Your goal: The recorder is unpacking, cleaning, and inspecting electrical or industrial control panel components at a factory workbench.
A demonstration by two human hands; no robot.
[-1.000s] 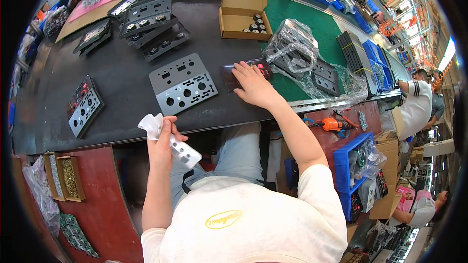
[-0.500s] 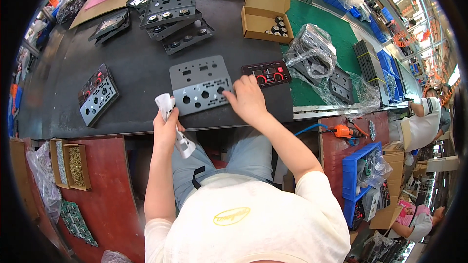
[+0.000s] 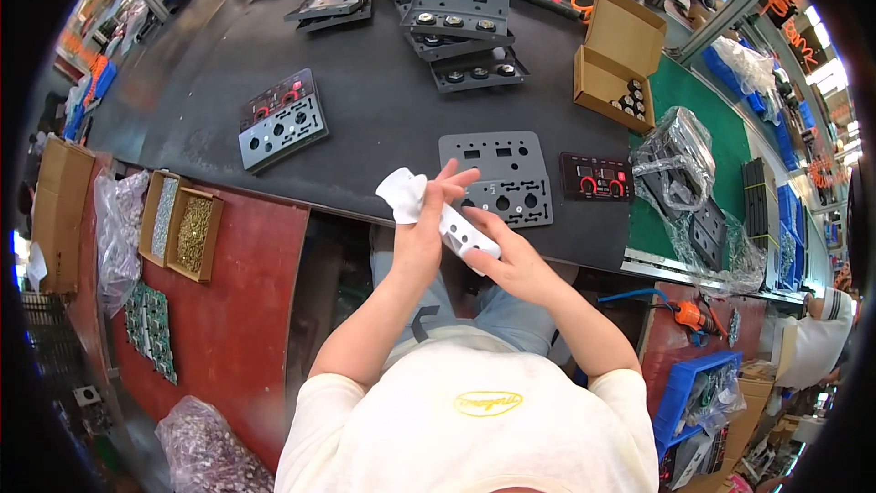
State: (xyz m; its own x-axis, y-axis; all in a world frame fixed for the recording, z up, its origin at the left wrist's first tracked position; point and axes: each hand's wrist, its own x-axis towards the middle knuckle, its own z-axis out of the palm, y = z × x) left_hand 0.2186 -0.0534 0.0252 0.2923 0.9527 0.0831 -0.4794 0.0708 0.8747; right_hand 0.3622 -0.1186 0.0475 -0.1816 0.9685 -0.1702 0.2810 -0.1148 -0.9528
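1. Wide black tabletop (image 3: 374, 105): spreads from 9 to 2 o'clock beyond the hands.
2. Grey metal bracket with round cut-outs (image 3: 497, 178): on it, 1 o'clock, unheld.
3. Limp, dark-spotted white sheet (image 3: 467, 236): between the hands, over the near edge.
4. Left hand (image 3: 425, 226): closed on the sheet's middle.
5. Right hand (image 3: 516, 265): just come over from the bracket to the sheet's 4 o'clock end; pinch, cannot tell. Handling now looks two-handed.

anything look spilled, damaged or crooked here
Nothing looks spilled or clearly damaged. The stacked grey panels at the far side of the table sit askew, their edges out of line; the white strip in the left hand and right hand looks bent.
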